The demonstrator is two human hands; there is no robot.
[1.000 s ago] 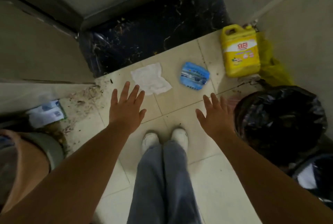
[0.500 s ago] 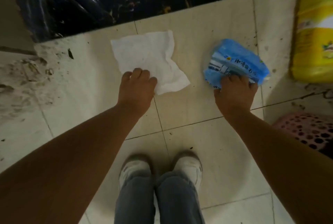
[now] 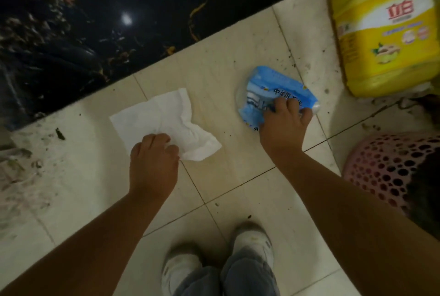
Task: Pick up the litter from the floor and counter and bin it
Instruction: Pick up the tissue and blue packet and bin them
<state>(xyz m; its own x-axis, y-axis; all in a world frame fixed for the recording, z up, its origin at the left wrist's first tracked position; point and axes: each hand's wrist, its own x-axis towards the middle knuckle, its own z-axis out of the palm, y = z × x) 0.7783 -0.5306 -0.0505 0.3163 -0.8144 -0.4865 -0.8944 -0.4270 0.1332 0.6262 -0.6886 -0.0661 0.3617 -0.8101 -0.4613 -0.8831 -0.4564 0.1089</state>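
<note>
1. A glossy black marble-patterned threshold slab [image 3: 100,33] runs across the top left, above the pale beige tiled floor [image 3: 226,62], which is speckled with dirt and grime along its left side.
2. A crumpled white paper tissue [image 3: 166,119] lies flat on the floor tiles just below the slab's edge.
3. The left hand [image 3: 153,162] is down on the near corner of the tissue, fingers [image 3: 154,139] curled in and pinching the paper, which bunches up under the knuckles; the rest of the sheet is flat on the tile.
4. Two white shoes [image 3: 252,241] and grey trouser legs show at the bottom, between the arms.
5. A flattened blue plastic wrapper with white print [image 3: 269,88] lies on the floor to the right of the tissue, well apart from it.
6. The right hand [image 3: 284,129] covers the wrapper's near edge, its fingers [image 3: 292,105] bent and closed over the crinkled plastic, gripping it against the floor.
7. A large yellow plastic detergent jug [image 3: 383,33] with a white-and-yellow label stands upright at the top right, near the wrapper.
8. A pink perforated plastic basket [image 3: 381,167] sits at the right edge, beside the right forearm.
</note>
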